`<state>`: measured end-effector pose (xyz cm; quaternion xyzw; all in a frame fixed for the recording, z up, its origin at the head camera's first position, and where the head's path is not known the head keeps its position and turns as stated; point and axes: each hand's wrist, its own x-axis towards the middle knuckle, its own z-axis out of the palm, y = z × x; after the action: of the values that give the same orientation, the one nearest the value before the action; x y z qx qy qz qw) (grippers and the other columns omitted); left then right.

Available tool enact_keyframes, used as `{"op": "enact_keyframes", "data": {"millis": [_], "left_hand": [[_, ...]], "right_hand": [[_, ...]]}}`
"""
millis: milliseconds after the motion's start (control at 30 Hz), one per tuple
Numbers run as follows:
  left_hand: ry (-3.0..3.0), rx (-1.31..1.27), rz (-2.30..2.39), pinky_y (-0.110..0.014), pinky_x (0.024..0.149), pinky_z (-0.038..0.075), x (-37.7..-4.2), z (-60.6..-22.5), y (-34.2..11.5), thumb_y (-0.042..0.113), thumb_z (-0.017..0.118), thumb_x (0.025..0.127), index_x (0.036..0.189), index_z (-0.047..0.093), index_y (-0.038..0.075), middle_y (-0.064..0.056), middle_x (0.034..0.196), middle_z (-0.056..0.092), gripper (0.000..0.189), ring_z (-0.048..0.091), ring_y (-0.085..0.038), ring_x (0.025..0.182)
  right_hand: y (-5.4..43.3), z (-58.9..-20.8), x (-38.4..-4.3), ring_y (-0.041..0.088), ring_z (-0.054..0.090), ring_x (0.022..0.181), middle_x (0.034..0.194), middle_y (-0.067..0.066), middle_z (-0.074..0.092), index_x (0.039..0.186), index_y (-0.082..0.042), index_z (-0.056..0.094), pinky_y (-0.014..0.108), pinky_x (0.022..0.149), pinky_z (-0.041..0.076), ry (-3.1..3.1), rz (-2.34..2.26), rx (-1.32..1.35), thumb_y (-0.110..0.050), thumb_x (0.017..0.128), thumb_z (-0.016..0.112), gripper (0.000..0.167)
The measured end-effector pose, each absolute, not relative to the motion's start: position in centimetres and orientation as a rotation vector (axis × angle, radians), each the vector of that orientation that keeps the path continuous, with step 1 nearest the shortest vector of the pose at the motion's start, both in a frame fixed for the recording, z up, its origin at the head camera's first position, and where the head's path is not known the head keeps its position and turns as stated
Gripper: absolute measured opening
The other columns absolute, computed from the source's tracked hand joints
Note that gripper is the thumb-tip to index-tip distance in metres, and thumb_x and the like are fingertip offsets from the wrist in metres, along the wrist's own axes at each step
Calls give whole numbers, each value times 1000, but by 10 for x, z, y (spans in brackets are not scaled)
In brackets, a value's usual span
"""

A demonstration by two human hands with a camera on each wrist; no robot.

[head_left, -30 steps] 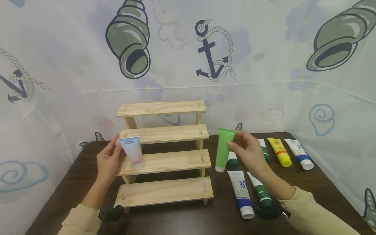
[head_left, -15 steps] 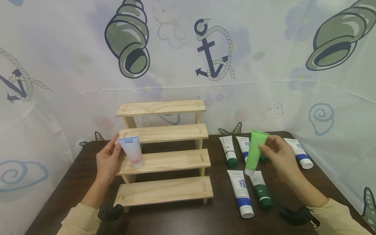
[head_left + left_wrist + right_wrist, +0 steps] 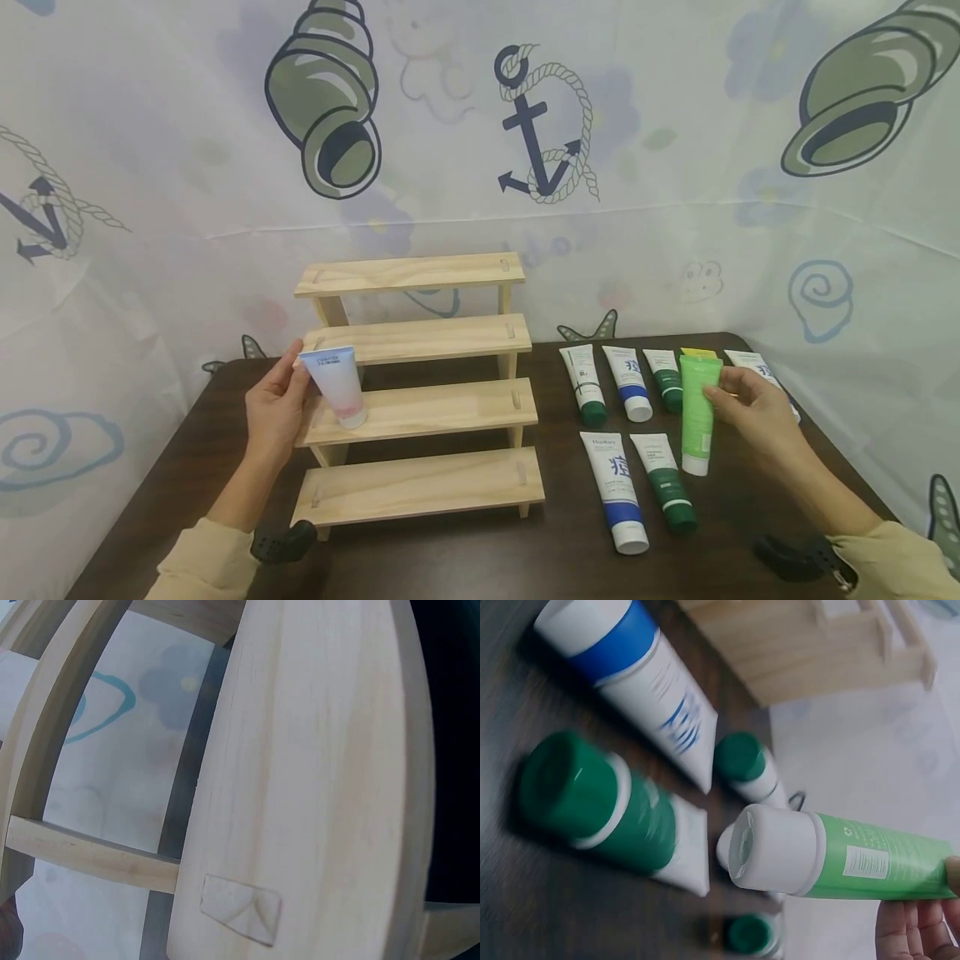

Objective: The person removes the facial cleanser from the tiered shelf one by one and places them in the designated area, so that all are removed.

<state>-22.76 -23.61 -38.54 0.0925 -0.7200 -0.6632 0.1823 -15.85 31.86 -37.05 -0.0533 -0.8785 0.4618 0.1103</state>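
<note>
In the head view my left hand (image 3: 272, 408) pinches the blue-topped, pink-bottomed squeeze tube (image 3: 337, 387) at its upper left corner. The tube leans cap down, overlapping the second-lowest board of the wooden step shelf (image 3: 420, 483). The left wrist view shows mostly the shelf's boards (image 3: 300, 765), with a bit of finger at the lower left edge. On the right, my right hand (image 3: 757, 408) pinches the crimped end of a green squeeze tube (image 3: 697, 417), white cap down. It hangs in front of a yellow tube (image 3: 699, 352), mostly hidden. In the right wrist view the green tube (image 3: 877, 859) points its cap leftward.
Several tubes lie on the dark table (image 3: 555, 533) right of the shelf. Nearest are a white-and-blue tube (image 3: 615, 492) and a white-and-green one (image 3: 666, 483). Behind lie another white-and-green tube (image 3: 583, 383) and white-and-blue tube (image 3: 628, 382). A patterned cloth (image 3: 450, 167) hangs behind.
My right hand has carried the green tube rightward and slightly nearer, from beside the shelf to in front of the yellow tube. My left hand and its tube have stayed in place.
</note>
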Motion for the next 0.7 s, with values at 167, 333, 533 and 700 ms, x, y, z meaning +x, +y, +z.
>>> {"op": "enact_keyframes", "data": {"millis": [167, 333, 533, 700], "left_hand": [[-2028, 267, -1878, -14, 97, 41, -228, -384, -236, 20, 57, 94, 136, 51, 20, -5, 141, 46, 43, 46, -13, 129], [-2013, 261, -1902, -15, 98, 40, -228, -384, -237, 20, 57, 94, 137, 50, 19, -4, 142, 45, 44, 44, -12, 130], [-2011, 267, -1911, -15, 98, 40, -228, -385, -237, 18, 57, 94, 137, 50, 19, -2, 143, 45, 43, 44, -12, 130], [-2024, 256, -1905, -17, 99, 39, -228, -385, -237, 20, 57, 94, 137, 49, 20, -2, 144, 44, 44, 43, -14, 131]], "right_hand": [[334, -382, -158, 2, 46, 80, 108, 17, 54, 128, 12, 43, 16, 61, 47, -2724, 1257, -229, -31, 95, 55, 55], [345, -396, -159, 11, 52, 81, 110, 24, 55, 127, 15, 41, 23, 65, 52, -2833, 1325, -254, -31, 96, 54, 57], [355, -413, -159, 18, 57, 85, 114, 30, 53, 127, 18, 38, 33, 73, 56, -2922, 1403, -251, -28, 96, 55, 59], [358, -422, -159, 23, 59, 90, 118, 35, 50, 128, 20, 37, 41, 78, 55, -2979, 1397, -267, -29, 96, 54, 62]]}}
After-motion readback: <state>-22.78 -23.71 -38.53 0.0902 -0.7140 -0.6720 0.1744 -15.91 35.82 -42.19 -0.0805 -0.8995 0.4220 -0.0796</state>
